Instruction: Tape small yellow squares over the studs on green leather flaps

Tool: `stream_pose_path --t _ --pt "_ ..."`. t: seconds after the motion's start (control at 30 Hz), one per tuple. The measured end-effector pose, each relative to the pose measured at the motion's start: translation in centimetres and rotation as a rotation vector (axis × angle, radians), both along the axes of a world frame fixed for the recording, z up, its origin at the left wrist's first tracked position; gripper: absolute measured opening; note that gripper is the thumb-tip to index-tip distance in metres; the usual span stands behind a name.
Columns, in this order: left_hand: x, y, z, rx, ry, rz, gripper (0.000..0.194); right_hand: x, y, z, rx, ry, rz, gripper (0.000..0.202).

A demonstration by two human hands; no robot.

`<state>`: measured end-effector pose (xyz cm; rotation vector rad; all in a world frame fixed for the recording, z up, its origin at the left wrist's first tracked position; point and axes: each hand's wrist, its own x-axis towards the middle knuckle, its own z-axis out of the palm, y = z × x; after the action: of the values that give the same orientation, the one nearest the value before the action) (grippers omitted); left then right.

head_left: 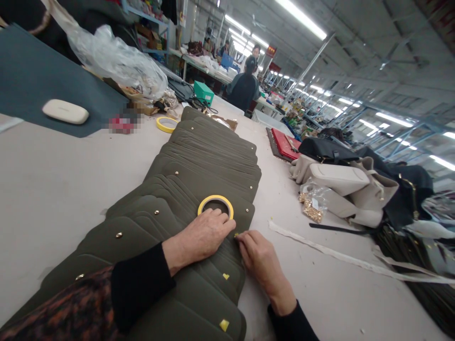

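Observation:
Dark green flat panels (213, 161) lie overlapped in a long fanned row on the table, several bearing small metal studs. My left hand (202, 234) is closed on the near edge of a yellow tape roll (215, 198), which rests over the panels. Beside it, at the panels' right edge, the fingertips of my right hand (261, 263) are pinched together at a small yellow piece of tape (236, 235). Two more yellow tape pieces, one in the middle (225, 276) and one lower down (223, 325), stick to the nearer panels.
Another yellow tape roll (167, 124) lies beyond the panels, near a green box (204, 93). A white case (65, 112) sits at left on a blue-grey sheet. Beige bags (339, 179), a bag of gold hardware (312, 207) and a pale strip (320, 248) are at right. A person (244, 90) sits ahead.

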<state>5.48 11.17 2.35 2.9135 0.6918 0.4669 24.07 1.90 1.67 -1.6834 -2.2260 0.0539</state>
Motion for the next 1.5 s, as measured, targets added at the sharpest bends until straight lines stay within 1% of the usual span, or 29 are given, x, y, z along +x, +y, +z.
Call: stream_pose_path --t 0.07,0.17,0.23,0.33,0.4,0.47,0.57,0.6,0.63,0.67,0.73,0.77,0.83,0.9,1.0,1.13,1.27,1.33,1.4,1.43,1.5 --pt "0.0 0.1 -0.1 0.001 -0.003 -0.006 0.011 -0.2 0.4 -0.2 -0.015 -0.083 0.019 0.024" --pt "0.0 0.2 0.0 0.009 -0.016 -0.015 0.012 -0.4 1.3 -0.4 -0.080 -0.071 -0.067 0.022" --pt "0.0 0.1 0.2 0.014 -0.034 -0.016 0.013 -0.4 2.0 -0.3 -0.151 0.018 -0.168 0.020" --pt "-0.3 0.1 0.6 0.022 -0.061 -0.019 0.014 -0.4 2.7 -0.1 -0.241 0.209 -0.342 0.015" --pt "-0.5 0.1 0.8 0.018 -0.077 -0.029 0.016 -0.3 2.8 0.1 -0.298 0.326 -0.419 0.015" --pt "-0.7 0.1 0.9 -0.011 -0.100 -0.040 0.018 -0.1 2.6 0.3 -0.391 0.421 -0.394 0.018" --pt "-0.8 0.2 0.9 -0.106 -0.183 -0.055 0.020 0.4 2.2 0.8 -0.597 0.538 -0.230 0.027" --pt "-0.9 0.2 0.9 -0.148 -0.219 -0.063 0.021 0.6 2.1 0.9 -0.609 0.570 -0.203 0.028" --pt "-0.9 0.3 0.8 -0.187 -0.256 -0.074 0.022 0.7 1.9 1.1 -0.560 0.598 -0.210 0.027" --pt "-1.0 0.3 0.8 -0.219 -0.290 -0.084 0.023 0.7 1.8 1.2 -0.456 0.619 -0.240 0.025" --pt "-1.2 0.3 0.7 -0.252 -0.336 -0.100 0.031 0.3 1.4 1.5 -0.178 0.639 -0.291 0.022" --pt "-1.3 0.3 0.7 -0.253 -0.350 -0.101 0.038 0.0 1.2 1.7 -0.066 0.637 -0.280 0.021" --pt "-1.4 0.2 0.7 -0.237 -0.361 -0.087 0.049 -0.8 0.9 2.0 0.057 0.611 -0.180 0.019" --pt "-1.3 0.1 0.6 -0.223 -0.349 -0.066 0.052 -1.7 0.7 2.3 0.129 0.561 -0.075 0.021" --pt "-1.3 0.0 0.5 -0.224 -0.307 -0.043 0.050 -2.5 0.8 2.4 0.209 0.461 0.000 0.021" --pt "-1.3 -0.2 0.4 -0.214 -0.271 -0.037 0.043 -2.8 1.4 1.9 0.260 0.349 0.039 0.015" --pt "-1.3 -0.1 0.4 -0.213 -0.242 -0.052 0.021 -2.9 1.4 1.4 0.353 0.274 0.019 0.015" --pt "-1.2 0.0 0.4 -0.207 -0.231 -0.042 0.015 -3.1 1.2 1.3 0.408 0.252 -0.012 0.015" --pt "-1.0 0.0 0.4 -0.174 -0.229 -0.021 0.015 -3.6 1.0 1.3 0.433 0.277 -0.073 0.014" --pt "-0.9 -0.1 0.3 -0.145 -0.232 -0.013 0.015 -3.8 0.9 1.2 0.414 0.326 -0.126 0.013" --pt "-0.6 -0.4 0.3 -0.072 -0.261 -0.002 0.019 -4.1 1.0 1.0 0.295 0.529 -0.264 0.009"
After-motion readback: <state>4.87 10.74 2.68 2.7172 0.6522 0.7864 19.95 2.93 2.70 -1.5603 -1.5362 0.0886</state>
